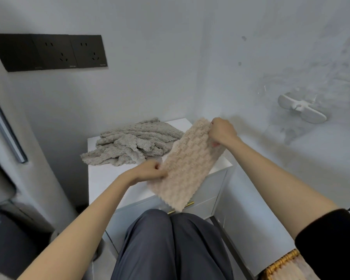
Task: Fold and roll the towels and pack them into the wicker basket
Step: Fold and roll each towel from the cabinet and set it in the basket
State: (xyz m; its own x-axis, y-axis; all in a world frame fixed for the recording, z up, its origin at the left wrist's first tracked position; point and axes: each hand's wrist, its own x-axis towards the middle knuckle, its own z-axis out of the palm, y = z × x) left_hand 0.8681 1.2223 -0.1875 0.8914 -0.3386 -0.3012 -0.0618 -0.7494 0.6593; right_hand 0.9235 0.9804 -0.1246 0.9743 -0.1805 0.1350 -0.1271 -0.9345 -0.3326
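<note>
A beige fluffy towel [187, 162], folded into a long strip, hangs above the white cabinet top [107, 176]. My left hand [152, 170] pinches its left edge near the middle. My right hand [222, 131] grips its far upper corner. The strip's lower end droops over the cabinet's front edge toward my knees. A grey fluffy towel [133, 142] lies crumpled at the back of the cabinet top. The wicker basket [281, 263] shows at the bottom right, partly cut off, with a beige towel [303, 269] inside it.
The cabinet stands in a wall corner, with a gold drawer handle [187, 205] on its front. Black wall sockets [51, 51] sit at upper left. A white holder [301, 110] is fixed on the right wall. My knees in grey trousers [170, 245] are right before the cabinet.
</note>
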